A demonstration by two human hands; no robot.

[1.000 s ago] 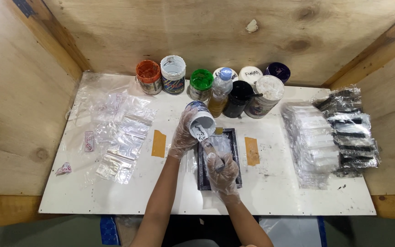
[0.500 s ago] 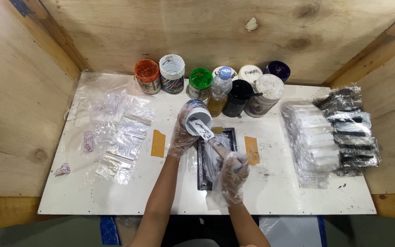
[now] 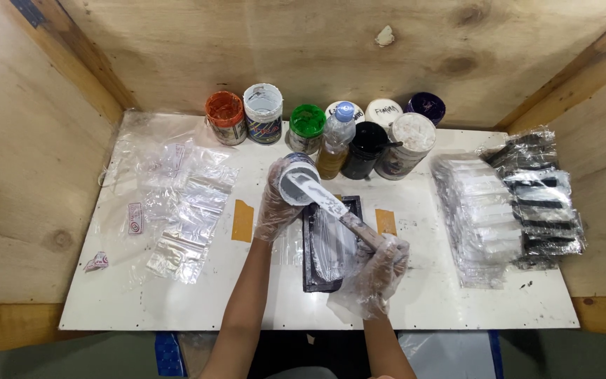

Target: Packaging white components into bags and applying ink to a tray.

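Withdrawn lower-right since earlier, right gloved hand [image 3: 380,270] grips the paint-coated spatula [image 3: 331,207], dipping its blade into the tilted grey-paint jar [image 3: 297,186] clasped by left gloved hand [image 3: 278,203].

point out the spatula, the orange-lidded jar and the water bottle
spatula [image 3: 325,200]: head view, on its paint-coated blade over the black frame
orange-lidded jar [image 3: 224,109]: head view, on its lid
water bottle [image 3: 337,137]: head view, on its clear shoulder

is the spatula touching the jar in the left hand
Touching. The head view shows the spatula blade lying across the open mouth of the jar held by the left hand, no gap visible.
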